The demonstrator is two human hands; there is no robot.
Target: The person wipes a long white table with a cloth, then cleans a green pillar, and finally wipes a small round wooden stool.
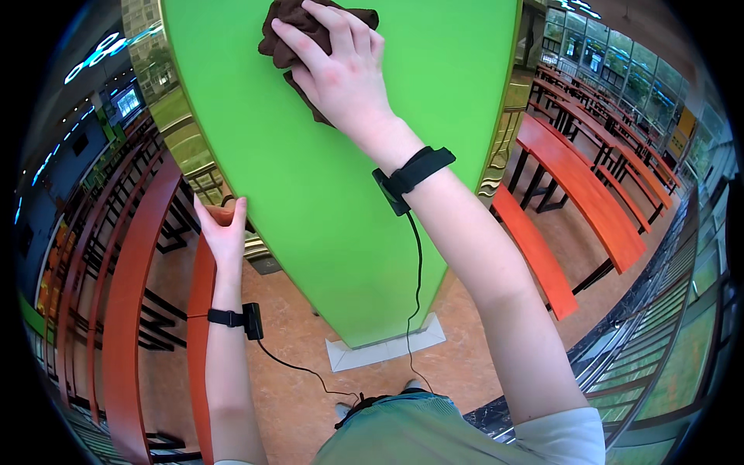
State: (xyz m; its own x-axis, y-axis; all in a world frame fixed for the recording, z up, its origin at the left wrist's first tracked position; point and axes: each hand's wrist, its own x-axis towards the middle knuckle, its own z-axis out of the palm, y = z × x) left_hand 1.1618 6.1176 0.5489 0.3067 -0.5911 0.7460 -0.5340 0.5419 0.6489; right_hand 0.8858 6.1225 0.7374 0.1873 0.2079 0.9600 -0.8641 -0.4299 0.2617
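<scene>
In front of me stands a column with a smooth green face [325, 197] and mirror-like gold sides. High on that face, my right hand [343, 70] is spread over a crumpled dark brown cloth [293, 35] and presses it to the surface. A loose fold of the cloth hangs below the palm. Lower down, my left hand [224, 224] is at the gold left side [186, 139], thumb and fingers apart, with no object visible in it. One digit reaches the edge of the green face. Some of its fingers are hidden, and a reflection shows beside them.
Red-orange tables [581, 192] and benches [535, 256] with black legs stand on the right; more long tables [128, 302] line the left. A white base [386, 349] surrounds the column's foot. Metal railing [645, 372] curves at lower right. Cables [418, 267] hang from my black wrist straps.
</scene>
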